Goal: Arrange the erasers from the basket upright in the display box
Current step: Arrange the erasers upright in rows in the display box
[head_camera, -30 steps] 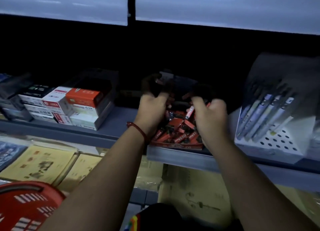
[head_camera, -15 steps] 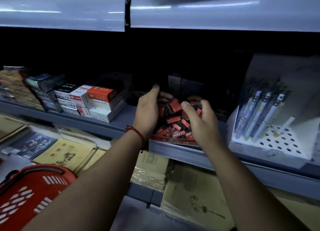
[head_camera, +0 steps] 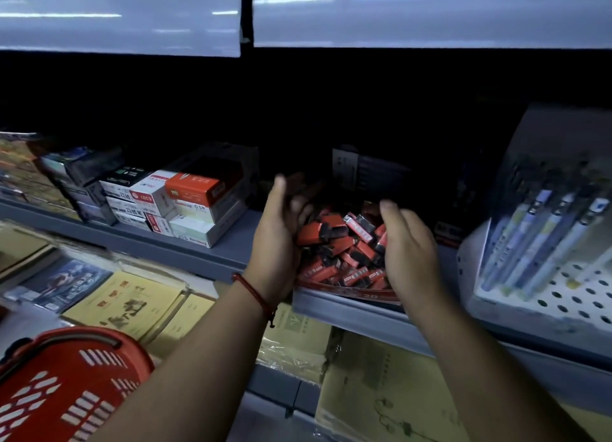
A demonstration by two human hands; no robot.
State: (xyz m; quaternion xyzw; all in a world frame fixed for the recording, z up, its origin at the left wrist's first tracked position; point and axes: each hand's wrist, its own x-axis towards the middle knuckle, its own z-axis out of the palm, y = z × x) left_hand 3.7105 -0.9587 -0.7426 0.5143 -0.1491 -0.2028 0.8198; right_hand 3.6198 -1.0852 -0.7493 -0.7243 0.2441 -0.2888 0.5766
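Both hands at the eraser pile in the display box, mid shelf.

Red basket (head_camera: 66,385) sits low left, well apart from the pile. Stacked boxes (head_camera: 185,206) stand on the shelf (head_camera: 212,252). Left hand (head_camera: 278,242): grip wide, fingers straight, palm against the left side of the erasers (head_camera: 341,246). These lie jumbled, not upright, heaped in the display box (head_camera: 351,294) at the shelf's front edge. Right hand (head_camera: 410,252): fingers bent into the pile's right side; can't tell if the grip holds one. Pen rack (head_camera: 546,242) is just beside it, far right.
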